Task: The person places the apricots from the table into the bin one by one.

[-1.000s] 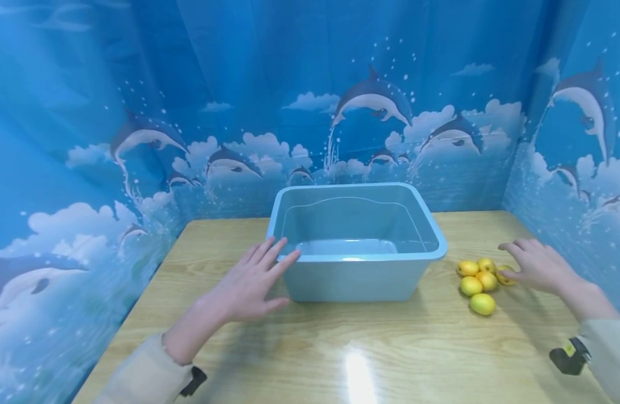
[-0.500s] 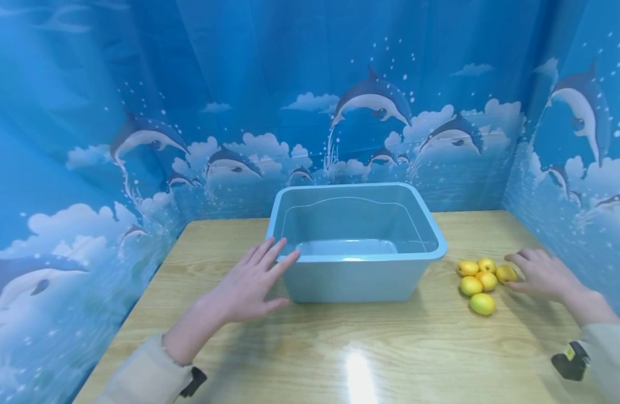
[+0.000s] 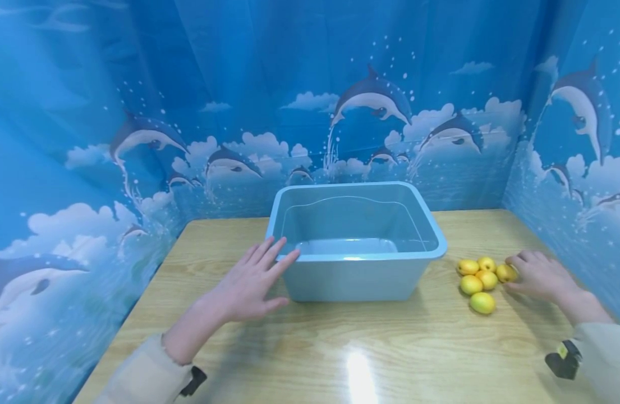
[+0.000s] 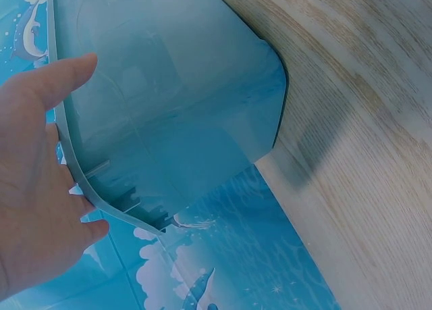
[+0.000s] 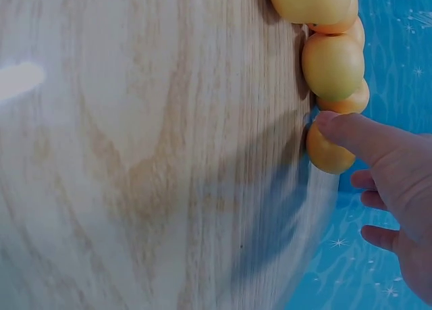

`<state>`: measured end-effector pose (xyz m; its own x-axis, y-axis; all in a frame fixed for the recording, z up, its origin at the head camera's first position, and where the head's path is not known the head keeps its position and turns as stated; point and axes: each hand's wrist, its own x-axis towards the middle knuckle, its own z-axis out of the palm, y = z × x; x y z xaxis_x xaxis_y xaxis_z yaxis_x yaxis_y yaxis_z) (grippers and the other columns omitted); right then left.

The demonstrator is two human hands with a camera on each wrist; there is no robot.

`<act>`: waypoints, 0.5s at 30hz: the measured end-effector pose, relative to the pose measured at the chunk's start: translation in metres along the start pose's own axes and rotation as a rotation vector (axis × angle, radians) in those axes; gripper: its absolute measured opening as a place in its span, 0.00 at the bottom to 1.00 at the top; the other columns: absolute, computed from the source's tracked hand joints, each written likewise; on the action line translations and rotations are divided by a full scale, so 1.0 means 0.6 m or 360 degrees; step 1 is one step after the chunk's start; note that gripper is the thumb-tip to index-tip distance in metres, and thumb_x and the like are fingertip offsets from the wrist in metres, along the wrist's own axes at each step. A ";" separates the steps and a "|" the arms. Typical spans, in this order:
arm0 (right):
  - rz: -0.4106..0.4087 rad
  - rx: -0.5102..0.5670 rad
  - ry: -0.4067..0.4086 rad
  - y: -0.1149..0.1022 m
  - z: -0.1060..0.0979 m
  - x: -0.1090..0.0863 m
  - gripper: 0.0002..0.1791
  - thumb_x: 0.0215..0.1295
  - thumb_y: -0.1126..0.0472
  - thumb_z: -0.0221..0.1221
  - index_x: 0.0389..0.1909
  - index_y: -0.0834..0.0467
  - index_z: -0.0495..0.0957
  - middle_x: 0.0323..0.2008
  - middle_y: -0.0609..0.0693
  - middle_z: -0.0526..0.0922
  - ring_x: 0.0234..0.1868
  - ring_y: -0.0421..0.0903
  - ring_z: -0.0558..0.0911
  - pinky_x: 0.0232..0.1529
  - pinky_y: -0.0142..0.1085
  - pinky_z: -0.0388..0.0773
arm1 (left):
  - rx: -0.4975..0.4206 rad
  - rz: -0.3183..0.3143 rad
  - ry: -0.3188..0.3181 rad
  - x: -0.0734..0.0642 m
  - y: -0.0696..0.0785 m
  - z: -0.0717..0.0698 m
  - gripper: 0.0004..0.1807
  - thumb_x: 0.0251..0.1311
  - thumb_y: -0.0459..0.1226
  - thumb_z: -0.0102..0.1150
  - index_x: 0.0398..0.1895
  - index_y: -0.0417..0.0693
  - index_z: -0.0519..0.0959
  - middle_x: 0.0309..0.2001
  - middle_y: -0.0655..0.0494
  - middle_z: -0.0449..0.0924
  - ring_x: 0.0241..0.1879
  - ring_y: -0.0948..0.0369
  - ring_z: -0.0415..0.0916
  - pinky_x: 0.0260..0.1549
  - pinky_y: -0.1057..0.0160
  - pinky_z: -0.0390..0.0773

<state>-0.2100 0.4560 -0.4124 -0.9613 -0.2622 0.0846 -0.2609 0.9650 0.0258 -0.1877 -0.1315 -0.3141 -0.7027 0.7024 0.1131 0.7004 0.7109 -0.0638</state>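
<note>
At the left front corner of a light blue plastic tub [image 3: 352, 280], my left hand [image 3: 246, 283] lies with its fingers extended over the rim [image 4: 67, 131]. Its thumb is spread outside the tub wall. Several small oval yellow fruits [image 3: 471, 285] sit bunched on the table to the right of the tub. My right hand [image 3: 539, 275] is at the rightmost fruit [image 3: 506, 273], with thumb and fingertips on either side of it. In the right wrist view the thumb [image 5: 358, 131] overlaps that fruit [image 5: 331, 151], which sits low near the table.
The tub stands toward the back of a wood-grain table [image 3: 310, 348], no contents visible inside. A blue dolphin-printed curtain [image 3: 299, 84] encloses the back and sides. One greener fruit [image 3: 483, 303] lies in front of the bunch.
My right hand has lowered slightly and closed thumb and fingers about the rightmost fruit. The left hand and the tub have stayed in place.
</note>
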 end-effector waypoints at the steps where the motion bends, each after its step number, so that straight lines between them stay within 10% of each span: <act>1: 0.0004 -0.0001 -0.0006 0.000 0.000 0.000 0.34 0.47 0.47 0.67 0.46 0.70 0.74 0.41 0.69 0.74 0.43 0.69 0.71 0.42 0.66 0.64 | 0.0001 0.0001 0.0001 0.000 0.000 0.000 0.49 0.55 0.58 0.57 0.74 0.56 0.43 0.72 0.43 0.39 0.70 0.43 0.39 0.64 0.43 0.46; 15: 0.0072 0.0057 -0.0080 -0.004 0.005 0.008 0.33 0.50 0.48 0.65 0.46 0.72 0.74 0.42 0.72 0.73 0.43 0.70 0.70 0.41 0.66 0.66 | -0.0009 -0.0021 -0.0016 0.001 0.000 -0.001 0.50 0.54 0.58 0.58 0.74 0.57 0.43 0.73 0.44 0.39 0.70 0.44 0.39 0.64 0.42 0.47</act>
<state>-0.2146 0.4526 -0.4152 -0.9752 -0.2185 0.0346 -0.2191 0.9756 -0.0130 -0.1880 -0.1314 -0.3134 -0.7131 0.6933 0.1042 0.6917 0.7200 -0.0568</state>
